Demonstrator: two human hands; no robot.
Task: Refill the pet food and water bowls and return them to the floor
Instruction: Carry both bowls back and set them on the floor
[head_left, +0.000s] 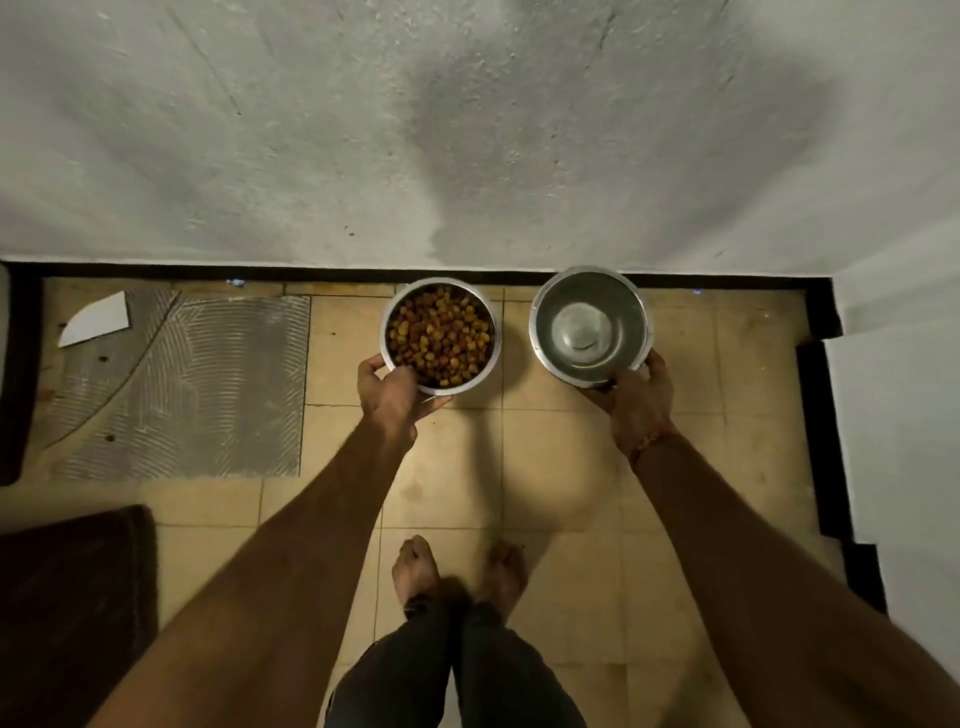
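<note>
round steel bowl of brown kibble (440, 335) filled | round steel bowl of clear water (590, 327) filled | left hand (392, 389) fingers gripped food bowl's near rim | right hand (636, 400) fingers clasped water bowl's near edge | both low by wall over tan tiled floor (561, 467); contact unclear | left, i judged: release

The tiled floor (561, 467) bore a grey ridged patch (182, 384); a white shard (96, 319) lay there; a dark mat (72, 613) covered the near-left corner.
</note>
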